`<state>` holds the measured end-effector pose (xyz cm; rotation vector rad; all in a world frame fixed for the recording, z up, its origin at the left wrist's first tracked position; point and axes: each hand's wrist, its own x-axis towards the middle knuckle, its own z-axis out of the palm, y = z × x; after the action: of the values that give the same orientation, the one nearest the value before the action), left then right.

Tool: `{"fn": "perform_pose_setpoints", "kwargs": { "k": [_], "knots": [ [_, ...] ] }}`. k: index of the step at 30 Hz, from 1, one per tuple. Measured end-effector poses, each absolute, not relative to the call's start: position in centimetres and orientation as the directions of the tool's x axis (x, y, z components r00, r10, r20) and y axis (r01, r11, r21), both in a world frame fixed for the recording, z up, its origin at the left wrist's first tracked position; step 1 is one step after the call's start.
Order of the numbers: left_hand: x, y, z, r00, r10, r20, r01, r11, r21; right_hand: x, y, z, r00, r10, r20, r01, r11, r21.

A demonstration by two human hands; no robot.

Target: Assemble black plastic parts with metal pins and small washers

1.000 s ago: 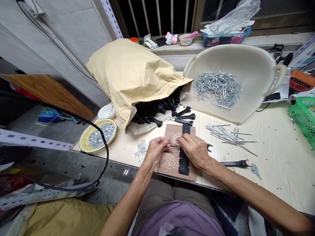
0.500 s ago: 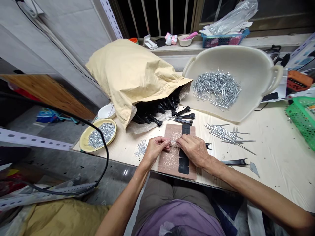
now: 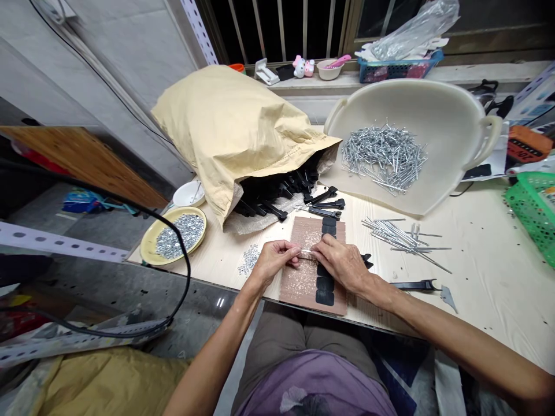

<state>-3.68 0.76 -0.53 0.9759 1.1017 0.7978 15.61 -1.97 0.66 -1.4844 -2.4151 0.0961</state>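
Over the brown board (image 3: 299,289), my left hand (image 3: 276,261) is closed in a pinch on the tip of a thin metal pin (image 3: 306,251). My right hand (image 3: 340,264) is closed opposite it, where the pin runs in under its fingers. A black plastic piece (image 3: 367,261) with a forked end pokes out past the right palm; most of it is hidden by that hand. Black pads (image 3: 325,284) line the board's right part. Small metal washers (image 3: 248,259) lie in a loose pile left of my left hand.
Loose metal pins (image 3: 403,240) and a forked black piece (image 3: 414,286) lie to the right. A paper sack (image 3: 234,127) spills black pieces behind the board. A white basin (image 3: 451,138) holds many pins. A yellow dish (image 3: 150,245) of washers stands near the left edge.
The forked end of the black piece beyond my right hand has turned a little. Both hands stay almost in place, still pinched together around the pin.
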Motion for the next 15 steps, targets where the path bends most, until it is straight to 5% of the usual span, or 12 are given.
{"fn": "perform_pose_setpoints", "kwargs": {
  "k": [6,12,15],
  "knots": [
    [-3.4,0.5,-0.4,0.262,0.909,-0.323,-0.066,0.351,0.934,15.5,-2.1,0.6,-0.420,0.861,0.288,0.857,0.480,-0.187],
    [-2.3,0.0,-0.6,0.160,0.955,-0.249,-0.045,0.259,0.965,16.0,-2.1,1.1,-0.335,0.925,0.179,0.831,0.379,-0.408],
    [-1.8,-0.2,-0.7,0.124,0.957,-0.264,-0.084,0.275,0.958,16.0,-2.2,1.0,-0.299,0.930,0.212,0.848,0.362,-0.387]
  ]
}}
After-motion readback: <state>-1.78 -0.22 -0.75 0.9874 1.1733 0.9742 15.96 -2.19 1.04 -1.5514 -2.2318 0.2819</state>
